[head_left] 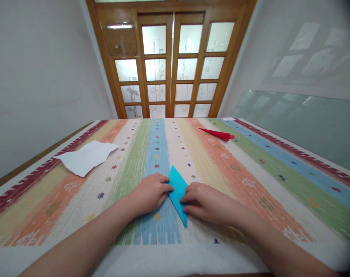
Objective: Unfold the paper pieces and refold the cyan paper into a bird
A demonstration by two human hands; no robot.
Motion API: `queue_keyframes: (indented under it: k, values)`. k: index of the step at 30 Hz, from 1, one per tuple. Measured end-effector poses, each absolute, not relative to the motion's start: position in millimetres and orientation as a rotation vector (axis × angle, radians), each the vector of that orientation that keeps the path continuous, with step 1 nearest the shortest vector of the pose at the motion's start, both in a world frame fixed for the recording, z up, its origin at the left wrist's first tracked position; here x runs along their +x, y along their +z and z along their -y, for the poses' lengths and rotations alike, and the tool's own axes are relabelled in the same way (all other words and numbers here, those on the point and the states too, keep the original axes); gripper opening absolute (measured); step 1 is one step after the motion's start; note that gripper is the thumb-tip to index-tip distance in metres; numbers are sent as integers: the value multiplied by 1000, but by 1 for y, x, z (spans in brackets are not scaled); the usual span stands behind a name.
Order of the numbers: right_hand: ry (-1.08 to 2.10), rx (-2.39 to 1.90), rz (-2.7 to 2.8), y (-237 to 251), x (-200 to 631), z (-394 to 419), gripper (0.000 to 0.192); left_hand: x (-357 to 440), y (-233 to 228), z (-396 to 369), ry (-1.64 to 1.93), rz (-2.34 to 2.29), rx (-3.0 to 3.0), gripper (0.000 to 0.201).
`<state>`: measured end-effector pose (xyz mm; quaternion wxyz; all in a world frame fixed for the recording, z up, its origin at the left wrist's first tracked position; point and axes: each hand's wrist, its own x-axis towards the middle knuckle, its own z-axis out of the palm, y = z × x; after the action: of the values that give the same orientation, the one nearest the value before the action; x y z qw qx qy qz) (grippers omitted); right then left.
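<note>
A folded piece of blue paper (pixel 178 189), kite-shaped with a sharp point toward me, lies on the striped tablecloth in front of me. My left hand (pixel 151 192) is closed at its left edge, thumb and forefinger pinching the paper there. On the opposite side, my right hand (pixel 205 202) grips the right edge with bent fingers, its fingertips resting on the folded layers. Part of the paper's right side is hidden under those fingers.
A creased white sheet (pixel 88 157) lies at the left of the tablecloth (pixel 134 169). Farther off on the right rests a folded red paper shape (pixel 218 134), long and pointed. Wooden doors with glass panes (pixel 175 65) stand beyond the table, between pale walls.
</note>
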<state>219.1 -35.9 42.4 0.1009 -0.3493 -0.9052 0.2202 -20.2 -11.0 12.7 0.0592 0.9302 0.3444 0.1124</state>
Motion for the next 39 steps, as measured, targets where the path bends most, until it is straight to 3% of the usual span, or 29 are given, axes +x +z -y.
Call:
queue_keyframes:
  k: [5,13,26,30,33,39]
  values:
    - [617,-951,2711,43,219,37,24,-18,16,14,366,-1050,2795,24]
    - [593,-929,2710,41,231,31,18,-11,16,22,407,-1039,2793,25]
    - [616,-876,2741,38,230,24,11,0,4,37,347,-1144,2719,92]
    - [612,-839,2734,36,230,23,15,5,5,44,336,-1063,2714,104]
    - [624,-850,2722,38,230,25,16,0,12,42,352,-994,2681,98]
    - [626,-907,2731,47,228,30,15,-19,14,14,545,-1240,2596,56]
